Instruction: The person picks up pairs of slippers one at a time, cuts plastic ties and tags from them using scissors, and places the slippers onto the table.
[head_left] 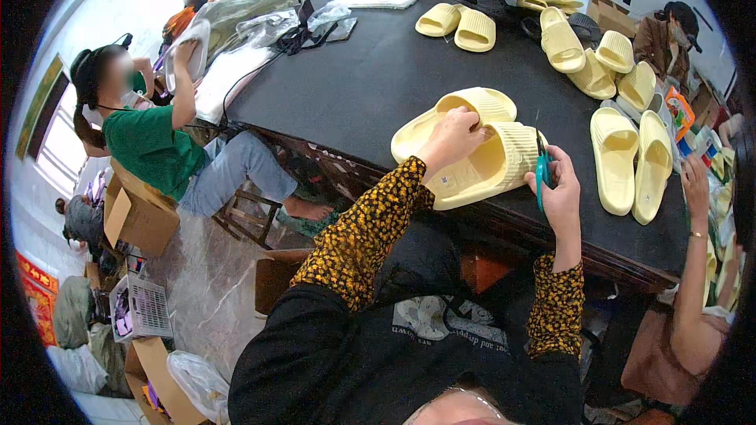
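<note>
Two pale yellow slide slippers lie side by side at the table's near edge in front of me. My left hand reaches over them, its fingers curled at the strap opening of the near slipper. Beyond that hand lies the far slipper, its strap partly showing. In my right hand is a pair of scissors with teal handles. The dark blades point away from me, close beside the near slipper's strap. Whether the blades touch the strap, I cannot tell.
More yellow slippers stand on the dark table: a pair at right, others farther back. A person in green sits at left holding a white slipper. Another person's arm is at right. Cardboard boxes stand on the floor.
</note>
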Demonstrator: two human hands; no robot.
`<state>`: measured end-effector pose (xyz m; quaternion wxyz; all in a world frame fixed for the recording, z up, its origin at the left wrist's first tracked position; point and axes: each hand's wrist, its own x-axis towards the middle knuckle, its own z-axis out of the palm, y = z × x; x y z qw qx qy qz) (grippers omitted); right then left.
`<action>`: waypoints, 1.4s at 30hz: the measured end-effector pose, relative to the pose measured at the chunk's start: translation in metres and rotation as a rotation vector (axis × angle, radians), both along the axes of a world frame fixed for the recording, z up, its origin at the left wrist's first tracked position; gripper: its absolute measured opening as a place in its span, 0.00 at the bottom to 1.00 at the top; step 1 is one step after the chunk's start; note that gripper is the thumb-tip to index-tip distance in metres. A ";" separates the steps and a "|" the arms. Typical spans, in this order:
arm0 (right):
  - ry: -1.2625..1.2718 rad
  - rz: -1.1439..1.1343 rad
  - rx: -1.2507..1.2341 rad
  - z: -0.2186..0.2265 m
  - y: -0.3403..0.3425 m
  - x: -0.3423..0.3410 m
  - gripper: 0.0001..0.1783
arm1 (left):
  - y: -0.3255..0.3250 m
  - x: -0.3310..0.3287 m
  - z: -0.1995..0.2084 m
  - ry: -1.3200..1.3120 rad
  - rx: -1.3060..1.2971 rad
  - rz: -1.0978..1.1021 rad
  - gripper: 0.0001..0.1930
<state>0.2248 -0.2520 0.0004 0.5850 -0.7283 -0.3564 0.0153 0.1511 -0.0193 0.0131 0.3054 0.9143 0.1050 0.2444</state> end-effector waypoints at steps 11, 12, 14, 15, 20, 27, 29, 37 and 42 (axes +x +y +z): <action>0.030 -0.036 0.111 -0.007 -0.010 -0.002 0.27 | -0.012 -0.023 -0.005 -0.087 0.013 -0.050 0.09; -0.011 -0.040 0.091 -0.011 -0.017 -0.001 0.28 | -0.020 -0.032 -0.003 -0.057 0.006 -0.035 0.08; 0.034 -0.006 0.055 -0.007 -0.032 -0.015 0.29 | -0.031 -0.054 -0.007 -0.164 0.162 -0.038 0.06; 0.055 -0.029 0.041 -0.005 -0.040 -0.023 0.29 | -0.041 -0.065 -0.007 -0.144 0.145 -0.060 0.06; 0.047 0.064 -0.025 -0.001 -0.069 -0.052 0.33 | -0.065 -0.106 -0.019 -0.293 0.237 0.086 0.03; -0.123 0.081 -0.295 -0.007 -0.090 -0.065 0.39 | -0.062 -0.119 -0.021 -0.401 0.305 0.081 0.16; -0.158 0.091 -0.323 -0.007 -0.090 -0.067 0.38 | -0.060 -0.119 -0.024 -0.409 0.294 0.079 0.16; -0.124 0.179 -0.402 -0.008 -0.084 -0.068 0.39 | -0.053 -0.121 -0.036 -0.435 0.340 0.069 0.17; -0.085 0.174 -0.365 -0.004 -0.079 -0.074 0.35 | -0.055 -0.123 -0.037 -0.403 0.348 0.058 0.17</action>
